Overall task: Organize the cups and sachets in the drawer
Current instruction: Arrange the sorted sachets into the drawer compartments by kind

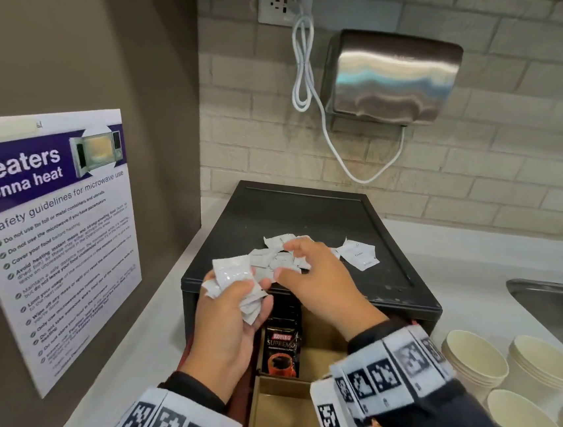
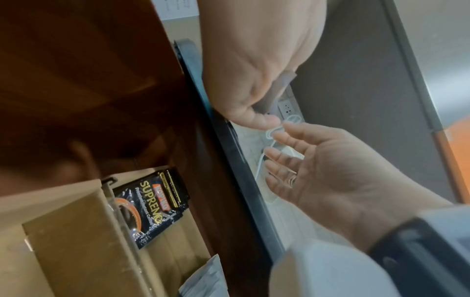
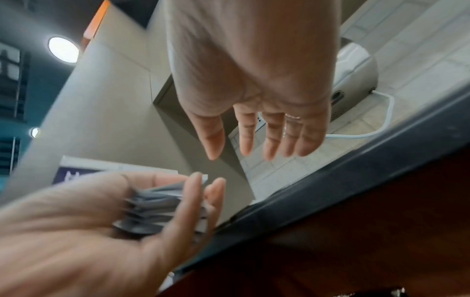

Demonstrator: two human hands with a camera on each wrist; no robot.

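Note:
My left hand [image 1: 248,292] grips a bundle of white sachets [image 1: 233,270] at the front left corner of a black drawer box [image 1: 307,212]. The same bundle [image 3: 157,203] shows grey between its curled fingers in the right wrist view. More white sachets [image 1: 360,255] lie loose on the box top. My right hand [image 1: 282,260] hovers over that pile, and its fingers [image 3: 269,132] are straight and hold nothing. Below, the drawer [image 1: 288,417] stands pulled out, with a black Kopiko coffee sachet [image 1: 282,347] upright in a cardboard compartment. Stacked paper cups [image 1: 475,363] wait on the counter at the right.
A microwave safety poster [image 1: 48,232] hangs on the brown wall at the left. On the tiled back wall is a steel hand dryer [image 1: 393,76] with a white cable. The rim of a steel sink [image 1: 556,308] lies at the far right. White sachets [image 2: 203,281] lie in a near drawer compartment.

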